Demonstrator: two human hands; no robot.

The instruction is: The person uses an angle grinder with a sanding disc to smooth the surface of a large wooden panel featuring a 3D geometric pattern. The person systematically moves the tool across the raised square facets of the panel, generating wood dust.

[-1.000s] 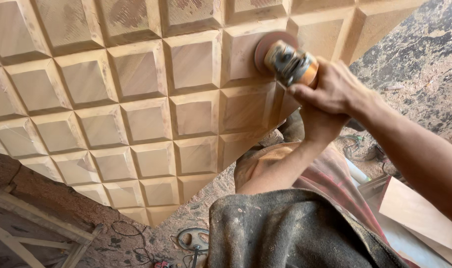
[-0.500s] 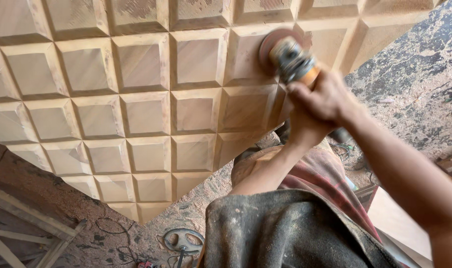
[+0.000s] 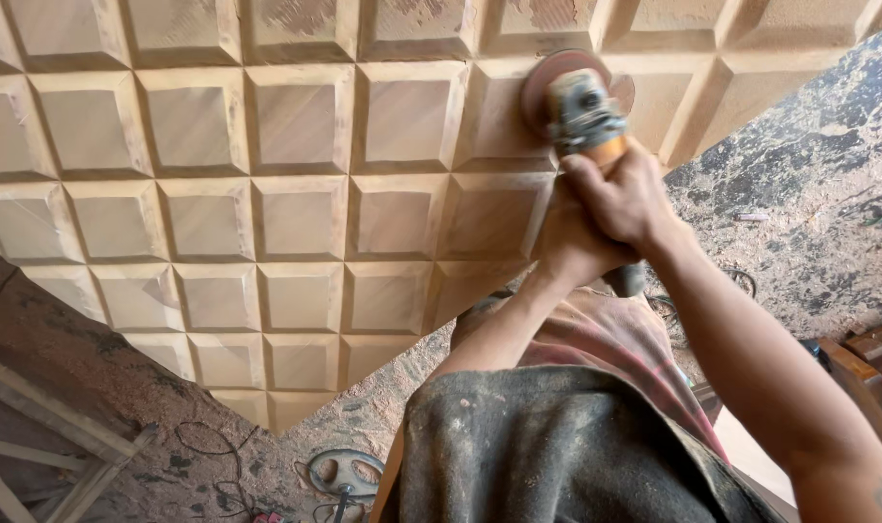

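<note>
Both hands clamp the angle grinder (image 3: pixel 584 108): the right hand (image 3: pixel 623 199) wraps its orange body, the left hand (image 3: pixel 569 247) just nearer. Its long axis runs away from the person, with the disc (image 3: pixel 547 79) flat on the carved wooden panel (image 3: pixel 296 194), beyond the fingers.

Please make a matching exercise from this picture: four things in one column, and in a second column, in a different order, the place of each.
Things:
1. orange and grey angle grinder
2. carved wooden panel of raised squares
3. round metal wheel
4. bare wooden frame

Places:
A. on the dusty floor, bottom centre
B. bottom left corner
C. gripped in both hands
D. filling the upper left of the view

Pairs: 1-C, 2-D, 3-A, 4-B
</note>
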